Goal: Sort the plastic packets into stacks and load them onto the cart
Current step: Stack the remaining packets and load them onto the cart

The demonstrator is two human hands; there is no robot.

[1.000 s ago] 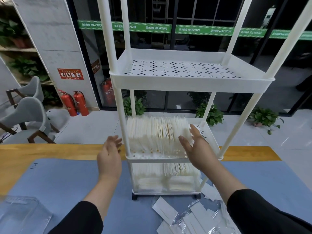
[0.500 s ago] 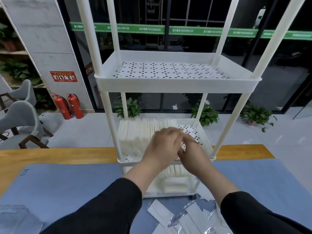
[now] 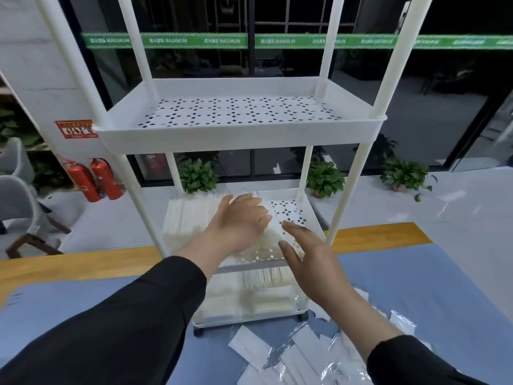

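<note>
A white three-tier cart (image 3: 241, 140) stands on the blue mat. Its middle shelf holds a row of white packets (image 3: 188, 218) standing on edge, filling the left part. My left hand (image 3: 238, 223) lies flat against the right end of that row, fingers spread, holding nothing. My right hand (image 3: 308, 254) hovers open at the shelf's front right, clear of the packets. The bottom shelf carries more packet stacks (image 3: 261, 290). Loose packets (image 3: 299, 354) in clear plastic lie on the mat in front of the cart. The top shelf is bare.
The blue mat (image 3: 83, 307) covers a wooden table (image 3: 69, 265). Beyond it are grey chairs (image 3: 16, 201) at left, two red fire extinguishers (image 3: 94, 179), potted plants (image 3: 406, 173) and a dark glass wall.
My left hand came from outside the cart's left post onto the middle shelf against the packet row. My right hand drew back from the row toward the shelf's front right.
</note>
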